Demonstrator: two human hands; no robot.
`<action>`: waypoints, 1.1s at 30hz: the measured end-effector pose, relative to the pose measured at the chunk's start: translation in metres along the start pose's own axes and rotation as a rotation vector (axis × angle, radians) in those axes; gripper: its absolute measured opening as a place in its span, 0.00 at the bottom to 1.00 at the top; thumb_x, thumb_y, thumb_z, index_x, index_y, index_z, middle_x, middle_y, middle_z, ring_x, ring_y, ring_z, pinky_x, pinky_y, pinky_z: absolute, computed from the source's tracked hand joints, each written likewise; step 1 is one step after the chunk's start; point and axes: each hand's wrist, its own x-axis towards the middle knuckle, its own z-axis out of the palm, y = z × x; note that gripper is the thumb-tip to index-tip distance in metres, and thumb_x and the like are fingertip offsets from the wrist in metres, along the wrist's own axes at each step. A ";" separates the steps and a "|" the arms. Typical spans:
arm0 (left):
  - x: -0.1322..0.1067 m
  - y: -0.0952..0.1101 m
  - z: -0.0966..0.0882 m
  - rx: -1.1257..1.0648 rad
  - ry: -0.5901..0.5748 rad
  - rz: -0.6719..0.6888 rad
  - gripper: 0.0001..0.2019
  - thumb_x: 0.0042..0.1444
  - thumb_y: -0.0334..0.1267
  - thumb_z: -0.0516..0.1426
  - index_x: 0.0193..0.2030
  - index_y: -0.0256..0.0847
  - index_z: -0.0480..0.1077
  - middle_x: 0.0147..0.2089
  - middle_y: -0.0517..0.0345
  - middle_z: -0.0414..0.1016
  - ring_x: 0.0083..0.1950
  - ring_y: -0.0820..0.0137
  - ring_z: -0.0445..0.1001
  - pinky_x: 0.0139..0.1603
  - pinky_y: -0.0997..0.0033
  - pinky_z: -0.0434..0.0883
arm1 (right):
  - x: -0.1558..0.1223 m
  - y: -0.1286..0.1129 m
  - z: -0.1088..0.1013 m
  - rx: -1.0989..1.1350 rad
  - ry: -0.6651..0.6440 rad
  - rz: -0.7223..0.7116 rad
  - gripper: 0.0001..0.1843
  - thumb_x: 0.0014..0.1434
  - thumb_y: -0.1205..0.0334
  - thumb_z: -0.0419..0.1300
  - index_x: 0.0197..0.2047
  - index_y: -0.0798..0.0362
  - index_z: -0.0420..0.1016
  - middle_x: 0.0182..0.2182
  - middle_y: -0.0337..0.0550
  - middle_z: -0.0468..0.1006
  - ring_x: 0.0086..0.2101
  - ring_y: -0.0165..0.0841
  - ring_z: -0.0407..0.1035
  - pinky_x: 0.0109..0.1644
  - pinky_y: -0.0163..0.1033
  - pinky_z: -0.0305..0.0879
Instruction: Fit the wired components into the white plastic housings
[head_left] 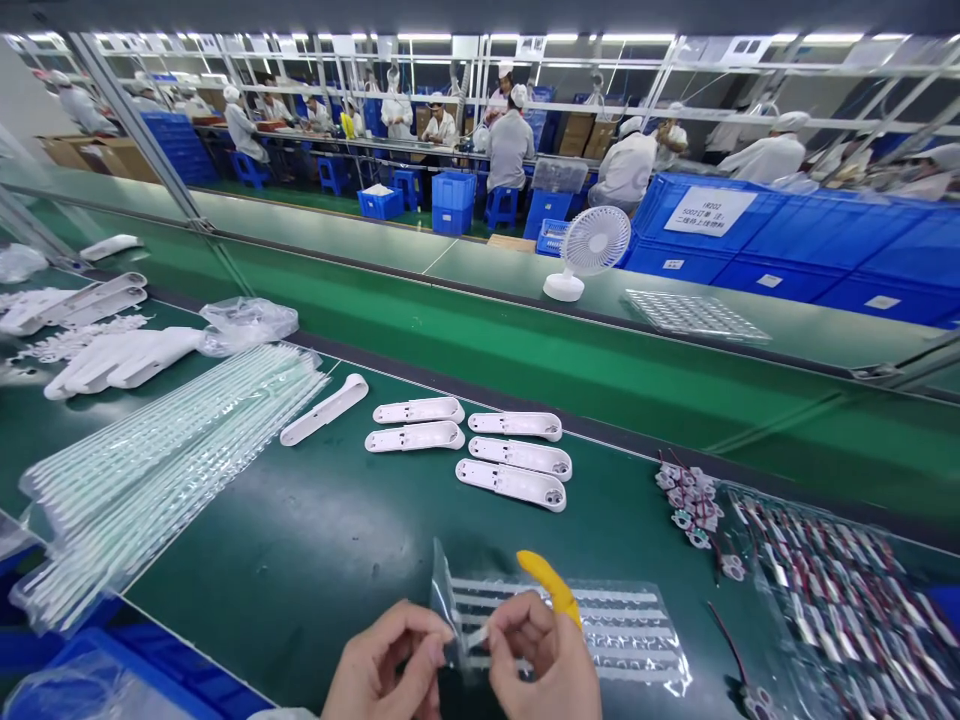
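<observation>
Near the front edge of the table, my left hand pinches the lifted, curled edge of a clear plastic sheet bearing rows of whitish strips. My right hand, with a yellow finger cot on a raised finger, is closed over the same sheet. Between its thumb and fingertips shows the end of a small white strip. Beyond the hands lie several white plastic housings, hollow side up, in two groups. One more housing lies slanted to their left.
At left are bagged long pale strips and piled white parts. To the right lie small wired boards and bagged wired parts. A white fan and blue crates stand behind. Co-workers sit farther back.
</observation>
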 end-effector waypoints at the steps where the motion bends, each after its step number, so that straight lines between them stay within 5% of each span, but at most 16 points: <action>1: 0.000 0.000 -0.003 -0.008 0.018 -0.017 0.19 0.49 0.55 0.55 0.31 0.38 0.70 0.23 0.62 0.62 0.21 0.76 0.67 0.24 0.77 0.70 | 0.004 -0.002 -0.006 -0.042 -0.017 0.009 0.05 0.44 0.66 0.56 0.22 0.52 0.61 0.19 0.36 0.69 0.21 0.27 0.66 0.27 0.29 0.66; 6: 0.002 -0.016 -0.020 0.095 0.188 -0.031 0.22 0.46 0.57 0.56 0.34 0.37 0.69 0.21 0.64 0.62 0.18 0.76 0.63 0.16 0.78 0.66 | 0.020 -0.005 -0.039 -0.164 -0.096 0.104 0.07 0.44 0.61 0.60 0.24 0.54 0.66 0.20 0.40 0.71 0.23 0.30 0.66 0.25 0.32 0.64; 12: 0.008 -0.032 -0.053 0.636 0.471 0.192 0.19 0.54 0.47 0.50 0.51 0.42 0.59 0.27 0.62 0.68 0.23 0.74 0.67 0.23 0.78 0.66 | 0.026 -0.001 -0.064 -0.207 0.143 0.115 0.09 0.45 0.56 0.58 0.26 0.54 0.66 0.22 0.39 0.70 0.19 0.27 0.59 0.19 0.31 0.53; 16: 0.010 -0.026 -0.072 1.086 0.497 0.253 0.15 0.56 0.42 0.48 0.50 0.47 0.61 0.27 0.65 0.69 0.21 0.77 0.68 0.19 0.84 0.62 | 0.032 -0.005 -0.082 -0.223 0.205 0.130 0.10 0.45 0.55 0.58 0.25 0.53 0.65 0.17 0.35 0.65 0.18 0.25 0.56 0.19 0.31 0.52; 20: 0.007 -0.010 -0.070 1.361 0.515 0.227 0.14 0.59 0.41 0.45 0.50 0.45 0.63 0.39 0.58 0.69 0.24 0.77 0.70 0.18 0.81 0.62 | 0.040 -0.005 -0.100 -0.218 0.176 0.247 0.15 0.40 0.53 0.62 0.25 0.55 0.67 0.18 0.39 0.68 0.18 0.27 0.59 0.19 0.32 0.56; 28: 0.005 0.014 -0.064 1.461 0.657 0.331 0.14 0.60 0.40 0.44 0.49 0.42 0.64 0.45 0.56 0.67 0.24 0.76 0.69 0.20 0.76 0.64 | 0.043 0.007 -0.111 -0.192 0.121 0.302 0.18 0.39 0.50 0.63 0.27 0.56 0.67 0.18 0.39 0.69 0.19 0.28 0.61 0.19 0.32 0.59; 33: 0.014 0.001 -0.046 1.292 0.570 0.634 0.12 0.60 0.38 0.47 0.48 0.39 0.64 0.44 0.50 0.69 0.43 0.66 0.71 0.43 0.67 0.68 | 0.041 0.003 -0.107 -0.180 0.128 0.292 0.19 0.38 0.50 0.64 0.27 0.55 0.67 0.19 0.39 0.69 0.19 0.28 0.61 0.20 0.32 0.60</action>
